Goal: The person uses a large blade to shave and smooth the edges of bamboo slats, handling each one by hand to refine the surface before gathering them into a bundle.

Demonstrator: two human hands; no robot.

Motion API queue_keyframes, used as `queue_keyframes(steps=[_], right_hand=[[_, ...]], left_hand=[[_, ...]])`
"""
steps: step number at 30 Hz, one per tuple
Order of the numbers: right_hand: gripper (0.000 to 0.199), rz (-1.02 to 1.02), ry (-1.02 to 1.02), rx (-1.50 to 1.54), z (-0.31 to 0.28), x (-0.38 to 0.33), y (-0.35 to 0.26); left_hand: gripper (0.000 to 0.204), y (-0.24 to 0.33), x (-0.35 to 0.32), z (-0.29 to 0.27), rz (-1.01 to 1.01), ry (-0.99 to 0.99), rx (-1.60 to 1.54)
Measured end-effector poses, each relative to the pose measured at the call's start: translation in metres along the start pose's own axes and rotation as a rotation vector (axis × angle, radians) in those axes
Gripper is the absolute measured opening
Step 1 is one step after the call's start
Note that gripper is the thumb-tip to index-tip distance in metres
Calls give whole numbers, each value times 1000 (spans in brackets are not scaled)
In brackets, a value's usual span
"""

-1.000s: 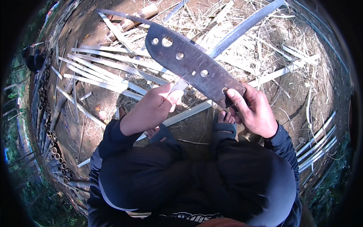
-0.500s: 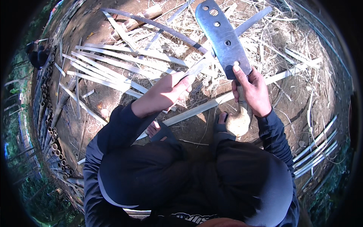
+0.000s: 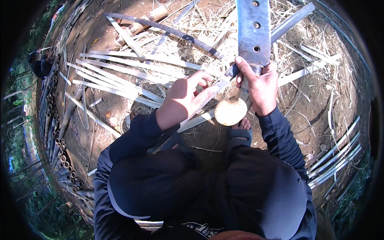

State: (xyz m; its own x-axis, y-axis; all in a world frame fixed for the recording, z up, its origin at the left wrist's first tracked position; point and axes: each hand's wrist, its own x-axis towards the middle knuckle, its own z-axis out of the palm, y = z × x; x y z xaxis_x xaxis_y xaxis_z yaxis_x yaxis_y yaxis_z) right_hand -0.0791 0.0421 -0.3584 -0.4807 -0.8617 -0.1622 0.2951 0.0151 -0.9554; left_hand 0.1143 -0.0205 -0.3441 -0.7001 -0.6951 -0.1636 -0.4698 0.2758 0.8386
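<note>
In my right hand (image 3: 258, 84) is the handle of a broad metal blade (image 3: 255, 32) with a row of round holes. The blade points away from me, and a pale, rounded wooden knob (image 3: 231, 112) ends the handle below my fist. My left hand (image 3: 184, 96) is closed on a split bamboo strip (image 3: 221, 83). This strip slants up to the right and meets the fingers of my right hand at the blade's base. Behind the blade, a grey-green bamboo length (image 3: 292, 22) shows; whether it is the same strip I cannot tell.
Several pale bamboo strips (image 3: 120, 80) lie fanned out at the left, with a long curved strip (image 3: 148, 22) beyond. Thin shavings (image 3: 224, 38) cover the ground ahead. Stacked bamboo poles (image 3: 50, 116) line the far left. More strips (image 3: 336, 160) lie at the right.
The blade has swung from leaning left to nearly upright, and its knob has moved left and up. My right hand has shifted left toward the strip. The left hand has turned slightly along it.
</note>
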Motion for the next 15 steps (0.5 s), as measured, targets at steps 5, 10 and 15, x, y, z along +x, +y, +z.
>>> queue_keyframes(steps=[5,10,15], right_hand=[[14,-54,19,-19,5,-2,-2],[14,-55,22,-56,9,0,5],[13,13,54,6,5,-1,2]], left_hand=[[19,-5,5,-1,238,169,165],[23,3,-4,7,186,243,13],[11,-8,-2,10,441,212,211]])
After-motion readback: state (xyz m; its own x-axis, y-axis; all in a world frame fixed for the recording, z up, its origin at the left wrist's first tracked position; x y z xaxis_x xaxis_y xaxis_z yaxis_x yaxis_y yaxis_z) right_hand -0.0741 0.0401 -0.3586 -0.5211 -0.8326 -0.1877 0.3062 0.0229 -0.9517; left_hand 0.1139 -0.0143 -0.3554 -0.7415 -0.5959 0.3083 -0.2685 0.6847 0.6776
